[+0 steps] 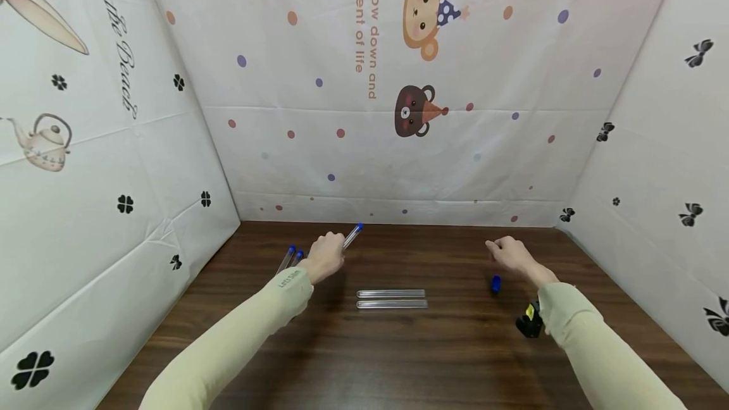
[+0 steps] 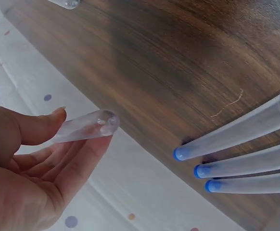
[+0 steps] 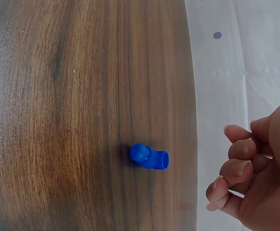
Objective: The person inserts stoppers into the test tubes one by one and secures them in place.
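My left hand (image 1: 326,257) pinches a clear test tube (image 2: 84,128) between thumb and fingers, its rounded end toward the wrist camera. In the head view the blue cap (image 1: 359,226) at its far end shows. Beside that hand lie three blue-capped tubes (image 2: 241,126), partly hidden by the hand in the head view. Over the table's far right, my right hand (image 1: 514,255) holds nothing, its fingers loosely bent. Nearest to it are small blue caps (image 3: 149,157), apart from the fingers; they look like two touching, one with its open end showing.
Two clear tubes without caps (image 1: 391,298) lie parallel at mid-table. A black object with a yellow mark (image 1: 531,320) is by the right sleeve, partly covered. White printed sheets (image 1: 364,163) stand behind and along both sides of the brown wooden table (image 1: 398,359).
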{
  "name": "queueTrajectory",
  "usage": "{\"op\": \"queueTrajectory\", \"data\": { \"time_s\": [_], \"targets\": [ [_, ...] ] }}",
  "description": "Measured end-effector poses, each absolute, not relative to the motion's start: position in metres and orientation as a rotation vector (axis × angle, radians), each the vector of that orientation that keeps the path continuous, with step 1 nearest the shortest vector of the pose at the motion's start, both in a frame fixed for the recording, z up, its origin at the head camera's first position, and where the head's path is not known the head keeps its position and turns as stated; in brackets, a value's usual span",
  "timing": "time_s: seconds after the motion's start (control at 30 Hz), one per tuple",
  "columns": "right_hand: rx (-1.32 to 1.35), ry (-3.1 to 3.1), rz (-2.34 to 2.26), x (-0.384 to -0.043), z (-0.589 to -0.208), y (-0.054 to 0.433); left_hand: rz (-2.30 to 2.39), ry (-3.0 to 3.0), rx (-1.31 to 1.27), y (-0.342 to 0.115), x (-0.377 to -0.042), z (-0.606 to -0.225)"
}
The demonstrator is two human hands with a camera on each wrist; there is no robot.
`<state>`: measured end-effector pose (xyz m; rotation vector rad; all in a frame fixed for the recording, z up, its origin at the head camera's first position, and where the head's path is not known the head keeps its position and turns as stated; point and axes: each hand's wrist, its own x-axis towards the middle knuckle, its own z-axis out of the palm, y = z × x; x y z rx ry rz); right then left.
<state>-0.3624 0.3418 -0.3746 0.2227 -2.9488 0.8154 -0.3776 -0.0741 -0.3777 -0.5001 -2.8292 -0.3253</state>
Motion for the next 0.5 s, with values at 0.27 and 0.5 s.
{"op": "queueTrajectory", "data": {
  "time_s": [0.27,0.5],
  "targets": [
    [0.235,-2.956,0.811,-0.362,-0.373,0.343,-0.319,-2.910,-0.410,-0.085,-0.382,-0.376],
    [0.217,-2.973,0.806,-0.362,-0.374,0.345,-0.339,-2.992,-0.338,-0.096,-0.385,-0.376]
  ]
}}
